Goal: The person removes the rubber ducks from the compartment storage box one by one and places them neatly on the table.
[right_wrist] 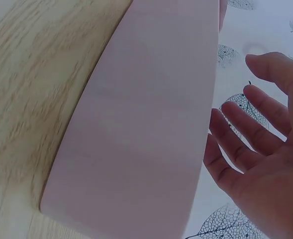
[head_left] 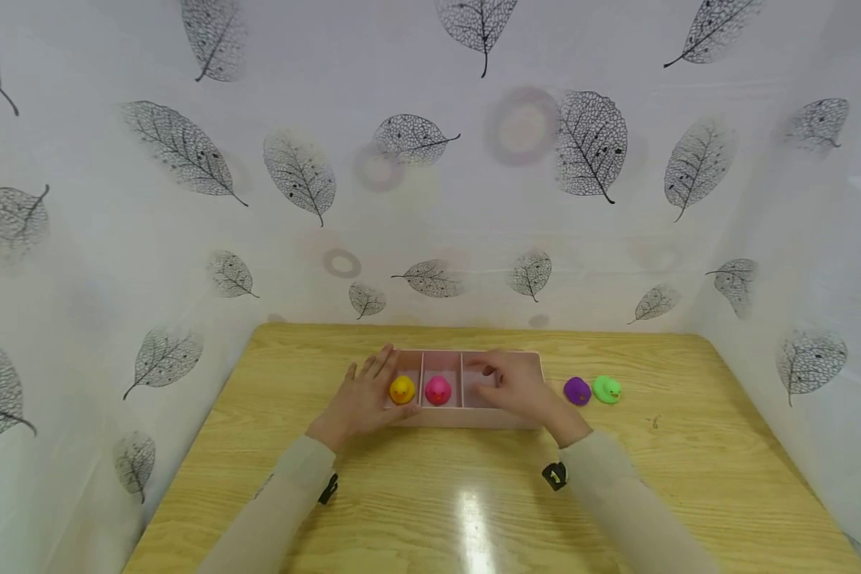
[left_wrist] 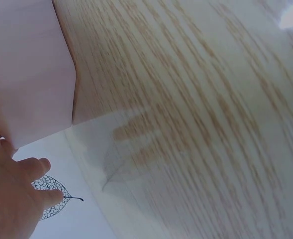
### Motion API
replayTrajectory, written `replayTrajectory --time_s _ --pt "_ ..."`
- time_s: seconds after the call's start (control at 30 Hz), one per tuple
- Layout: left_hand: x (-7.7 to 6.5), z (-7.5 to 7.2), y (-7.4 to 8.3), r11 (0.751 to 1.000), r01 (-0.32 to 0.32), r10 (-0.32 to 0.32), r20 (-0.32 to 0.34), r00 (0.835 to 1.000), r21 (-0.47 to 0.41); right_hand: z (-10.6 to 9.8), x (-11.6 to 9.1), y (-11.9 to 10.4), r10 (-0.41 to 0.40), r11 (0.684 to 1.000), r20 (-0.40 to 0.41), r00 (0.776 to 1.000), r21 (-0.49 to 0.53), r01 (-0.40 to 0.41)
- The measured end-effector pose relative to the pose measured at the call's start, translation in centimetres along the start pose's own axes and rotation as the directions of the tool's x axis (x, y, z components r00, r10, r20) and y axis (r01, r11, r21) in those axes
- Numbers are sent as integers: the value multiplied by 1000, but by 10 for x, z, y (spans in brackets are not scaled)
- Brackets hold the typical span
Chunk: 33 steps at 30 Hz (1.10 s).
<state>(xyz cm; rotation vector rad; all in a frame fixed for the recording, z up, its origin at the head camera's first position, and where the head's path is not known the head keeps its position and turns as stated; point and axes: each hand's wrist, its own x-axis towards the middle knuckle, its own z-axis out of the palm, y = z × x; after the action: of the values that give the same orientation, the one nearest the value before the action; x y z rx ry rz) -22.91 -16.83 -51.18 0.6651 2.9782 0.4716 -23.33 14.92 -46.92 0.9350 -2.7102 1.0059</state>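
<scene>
A pale pink box [head_left: 445,418] with three compartments lies on the wooden table. In its left compartment sits a yellow toy duck [head_left: 402,390], and a pink toy duck [head_left: 438,391] occupies the middle one. My left hand [head_left: 360,402] rests against the box's left end, thumb along the front edge and fingers fairly straight. Over the right compartment hovers my right hand [head_left: 522,387], its fingers loosely bent and apart from the thumb. The right wrist view shows that hand's palm [right_wrist: 270,194] with nothing in it. No duck shows in either wrist view.
To the right of the box, a purple toy duck [head_left: 577,391] and a green toy duck [head_left: 607,389] stand side by side on the table [head_left: 416,502]. A leaf-patterned white curtain [head_left: 430,199] surrounds the table at the back and sides.
</scene>
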Motion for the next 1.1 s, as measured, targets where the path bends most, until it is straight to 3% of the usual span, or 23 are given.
replayTrajectory --time_s 0.53,0.83,1.1 --pt "1 0 0 1000 3 -3 -1 1000 2 12 7 -9 108 989 116 987 84 -118" --pt "1 1 1 1000 -5 5 -15 1000 -17 20 13 -10 84 987 142 986 127 -103" --pt "1 1 2 1000 1 -2 -18 1000 -15 31 18 -8 98 989 168 981 91 -114"
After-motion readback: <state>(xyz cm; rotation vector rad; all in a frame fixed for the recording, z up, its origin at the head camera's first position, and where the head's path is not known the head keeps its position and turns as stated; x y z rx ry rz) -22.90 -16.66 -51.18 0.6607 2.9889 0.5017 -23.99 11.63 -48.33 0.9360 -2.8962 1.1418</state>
